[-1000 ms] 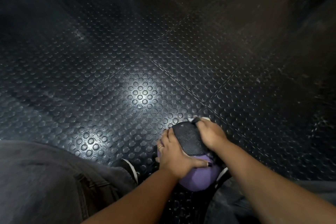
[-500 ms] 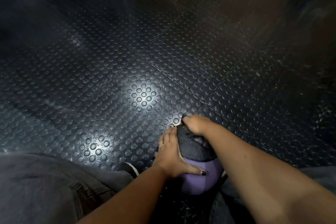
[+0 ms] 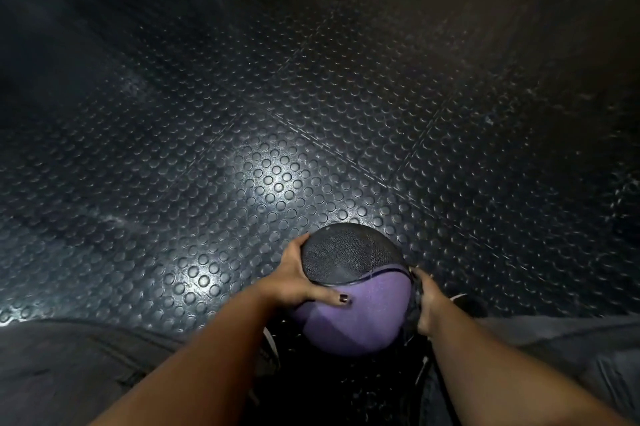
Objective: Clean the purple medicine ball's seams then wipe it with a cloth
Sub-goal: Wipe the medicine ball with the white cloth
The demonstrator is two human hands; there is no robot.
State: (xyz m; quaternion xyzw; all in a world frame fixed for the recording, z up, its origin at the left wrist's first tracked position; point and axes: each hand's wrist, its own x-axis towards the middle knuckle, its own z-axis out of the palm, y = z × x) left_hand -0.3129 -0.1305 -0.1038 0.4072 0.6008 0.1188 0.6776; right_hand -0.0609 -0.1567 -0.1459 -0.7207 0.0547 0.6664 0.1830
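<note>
We cradle the medicine ball (image 3: 349, 316) — probably heavy, grainy, unlikely to slip — left hand (image 3: 294, 282) curled round its side; right hand (image 3: 427, 308) pressed opposite, grip unclear.

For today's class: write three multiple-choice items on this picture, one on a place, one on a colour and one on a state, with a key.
1. Where does the left hand touch the medicine ball?
A) underneath
B) on its left side
C) nowhere

2. What colour is the ball's upper panel?
A) black
B) white
C) orange

3. How is the ball?
A) lying untouched
B) inside a bag
C) held between the left hand and the right hand

Key:
1 B, the fingers wrap its left side, with the thumb across the purple panel.
2 A, the textured top is black.
3 C, there is a hand on each side.
</note>
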